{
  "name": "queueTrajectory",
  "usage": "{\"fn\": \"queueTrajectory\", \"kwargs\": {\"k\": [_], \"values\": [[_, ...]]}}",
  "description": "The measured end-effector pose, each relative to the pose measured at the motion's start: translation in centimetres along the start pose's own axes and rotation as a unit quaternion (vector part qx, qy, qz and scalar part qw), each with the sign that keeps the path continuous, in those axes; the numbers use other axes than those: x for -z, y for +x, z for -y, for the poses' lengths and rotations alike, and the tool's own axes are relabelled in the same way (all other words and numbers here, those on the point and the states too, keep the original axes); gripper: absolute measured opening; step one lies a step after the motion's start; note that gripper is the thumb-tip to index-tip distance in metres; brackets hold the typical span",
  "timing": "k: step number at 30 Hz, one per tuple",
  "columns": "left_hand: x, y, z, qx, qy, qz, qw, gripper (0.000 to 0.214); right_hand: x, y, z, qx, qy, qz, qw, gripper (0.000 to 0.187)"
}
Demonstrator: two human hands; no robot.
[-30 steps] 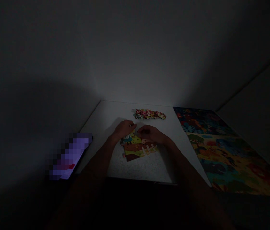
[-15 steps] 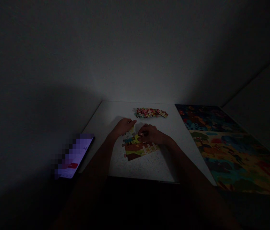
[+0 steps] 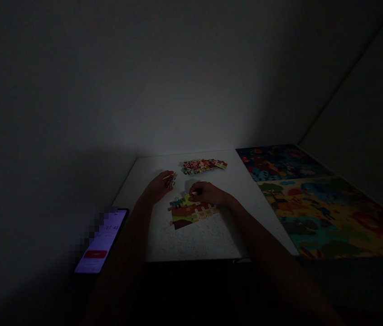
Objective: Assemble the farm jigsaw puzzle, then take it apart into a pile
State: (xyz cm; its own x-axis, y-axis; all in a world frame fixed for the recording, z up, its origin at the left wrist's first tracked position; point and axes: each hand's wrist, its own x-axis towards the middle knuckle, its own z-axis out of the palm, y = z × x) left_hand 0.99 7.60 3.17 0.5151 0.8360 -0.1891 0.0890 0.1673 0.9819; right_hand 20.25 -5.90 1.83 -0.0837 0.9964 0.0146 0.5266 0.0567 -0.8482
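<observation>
A partly joined jigsaw puzzle (image 3: pixel 186 214) lies on the white tabletop, with brown ground, green patches and a pale fence in its picture. My left hand (image 3: pixel 159 185) is raised to the left of it, fingers closed around several puzzle pieces (image 3: pixel 171 181). Over the puzzle's upper edge, my right hand (image 3: pixel 206 193) is closed in a pinch at a yellow-green puzzle piece (image 3: pixel 187 198). The fingers partly cover that piece. Behind both hands sits a heap of loose puzzle pieces (image 3: pixel 201 165), mostly red, white and green.
A lit phone (image 3: pixel 101 242) stands at the table's left edge, part of its screen pixelated. Two colourful animal pictures lie along the right, a dark one (image 3: pixel 276 163) behind a brighter one (image 3: pixel 327 217). A pale wall (image 3: pixel 184 90) rises behind the white table (image 3: pixel 177 248).
My left hand has moved left, away from the puzzle, with puzzle pieces now showing in it. My right hand stays at the puzzle's upper edge. The view has shifted slightly.
</observation>
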Motion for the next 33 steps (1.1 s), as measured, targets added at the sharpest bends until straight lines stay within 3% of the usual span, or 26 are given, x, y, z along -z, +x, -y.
{"fn": "queueTrajectory", "kwargs": {"k": [4,8,11,15,18,26,30,33], "values": [[-1.1,0.8,-0.8,-0.065,-0.021,0.008,0.998,0.032,-0.1,0.2,-0.4,0.01,0.013,-0.003,1.0,0.018],[-3.7,3.0,-2.8,-0.123,-0.006,0.016,0.992,0.039,-0.3,0.7,-1.5,0.02,0.024,0.007,1.0,0.021],[-6.6,5.0,-4.4,-0.185,0.116,-0.007,0.976,0.039,-0.4,0.9,-2.0,0.035,0.049,0.009,0.998,0.023],[-9.9,7.2,-5.4,-0.243,0.343,-0.007,0.907,0.035,-0.3,0.8,-1.6,0.026,0.055,0.009,0.998,0.022],[-10.9,8.5,-5.0,-0.246,0.402,0.016,0.882,0.035,-0.1,0.6,-1.0,0.024,0.032,0.004,0.999,0.019],[-10.9,9.8,-3.4,-0.249,0.477,0.059,0.841,0.031,0.0,0.8,-1.0,0.007,0.04,0.022,0.999,0.018],[-9.6,8.3,-2.8,-0.285,0.491,0.026,0.823,0.029,-0.1,1.0,-1.3,0.023,0.051,0.024,0.998,0.017],[-7.5,6.0,-1.2,-0.322,0.476,-0.015,0.818,0.028,-0.1,1.0,-1.4,0.025,0.046,0.026,0.998,0.016]]}}
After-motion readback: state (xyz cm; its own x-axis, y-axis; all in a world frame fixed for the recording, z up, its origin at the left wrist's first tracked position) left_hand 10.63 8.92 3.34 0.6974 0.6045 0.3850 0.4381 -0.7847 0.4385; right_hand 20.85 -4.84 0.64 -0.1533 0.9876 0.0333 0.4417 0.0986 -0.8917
